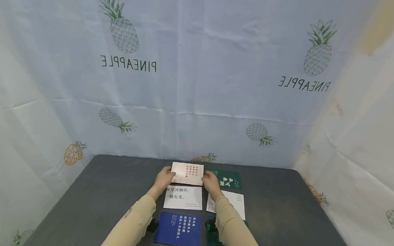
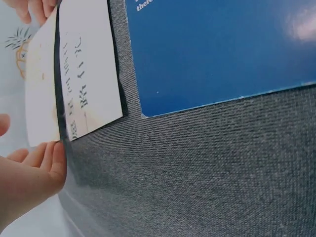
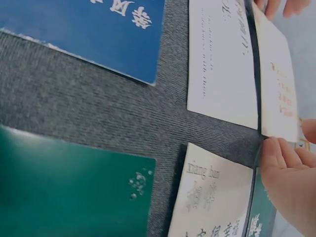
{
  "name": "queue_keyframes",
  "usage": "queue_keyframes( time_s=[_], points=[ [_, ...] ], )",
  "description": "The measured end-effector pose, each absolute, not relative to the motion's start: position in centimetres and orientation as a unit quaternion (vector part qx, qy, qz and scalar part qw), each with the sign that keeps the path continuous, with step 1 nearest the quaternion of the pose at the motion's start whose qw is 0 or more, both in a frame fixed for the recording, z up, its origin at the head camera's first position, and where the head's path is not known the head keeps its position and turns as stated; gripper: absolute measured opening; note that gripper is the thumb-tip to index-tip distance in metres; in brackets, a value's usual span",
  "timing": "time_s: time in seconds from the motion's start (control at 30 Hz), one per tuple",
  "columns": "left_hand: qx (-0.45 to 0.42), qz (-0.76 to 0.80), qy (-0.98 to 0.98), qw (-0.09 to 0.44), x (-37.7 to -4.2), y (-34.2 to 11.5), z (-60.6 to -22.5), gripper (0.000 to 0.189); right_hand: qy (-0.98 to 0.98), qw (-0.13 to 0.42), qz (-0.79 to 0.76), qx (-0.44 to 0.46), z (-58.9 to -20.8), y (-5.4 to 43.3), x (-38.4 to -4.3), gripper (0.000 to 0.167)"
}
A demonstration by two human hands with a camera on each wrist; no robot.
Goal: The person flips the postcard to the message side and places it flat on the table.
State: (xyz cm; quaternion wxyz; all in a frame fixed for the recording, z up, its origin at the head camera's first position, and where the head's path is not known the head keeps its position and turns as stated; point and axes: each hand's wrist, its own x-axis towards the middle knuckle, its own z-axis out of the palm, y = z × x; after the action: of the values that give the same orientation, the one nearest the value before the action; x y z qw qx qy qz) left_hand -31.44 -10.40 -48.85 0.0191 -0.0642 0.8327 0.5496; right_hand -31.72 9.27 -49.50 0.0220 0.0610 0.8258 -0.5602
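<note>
A pale pink card (image 1: 182,173) with red print is at the back of the two columns of cards. At its left edge, my left hand (image 1: 163,179) touches it with the fingertips; in the left wrist view the thumb (image 2: 4,124) stands apart from the card. My right hand (image 1: 212,184) touches the opposite short edge, its thumb (image 3: 309,130) also raised off the card in the right wrist view. Just in front of the pink card lies a white card (image 1: 183,197) with black print. A dark green card (image 1: 232,179) sits beside the right hand.
Nearer the front lies a blue card (image 1: 177,229). Below the right forearm are a white card (image 1: 236,201) and another green card (image 3: 74,185), both partly covered in the head view. The grey table (image 1: 113,193) backs onto a pineapple-print curtain (image 1: 199,82).
</note>
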Motion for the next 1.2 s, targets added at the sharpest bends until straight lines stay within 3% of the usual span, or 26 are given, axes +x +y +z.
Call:
queue_keyframes(
  time_s=[0.23,0.53,0.8,1.0,1.2],
  points=[
    [-0.059,0.547,0.835,-0.007,-31.9,-10.4,-48.3,0.058,0.825,0.013,-0.559,0.075,-49.0,9.4,-32.2,0.054],
    [-0.052,0.549,0.833,-0.04,-31.6,-10.1,-48.0,0.058,0.814,0.016,-0.58,0.041,-48.6,9.7,-32.2,0.045],
    [-0.038,0.547,0.835,-0.05,-31.1,-10.1,-48.0,0.059,0.822,-0.001,-0.569,0.034,-48.2,10.3,-31.5,0.071],
    [-0.026,0.528,0.848,-0.042,-30.9,-9.9,-48.7,0.057,0.82,0.006,-0.572,0.023,-49.5,10.8,-31.7,0.054],
    [-0.019,0.506,0.86,-0.061,-30.8,-10.0,-49.3,0.039,0.814,-0.004,-0.58,0.037,-50.1,10.6,-31.5,0.049]
  ],
)
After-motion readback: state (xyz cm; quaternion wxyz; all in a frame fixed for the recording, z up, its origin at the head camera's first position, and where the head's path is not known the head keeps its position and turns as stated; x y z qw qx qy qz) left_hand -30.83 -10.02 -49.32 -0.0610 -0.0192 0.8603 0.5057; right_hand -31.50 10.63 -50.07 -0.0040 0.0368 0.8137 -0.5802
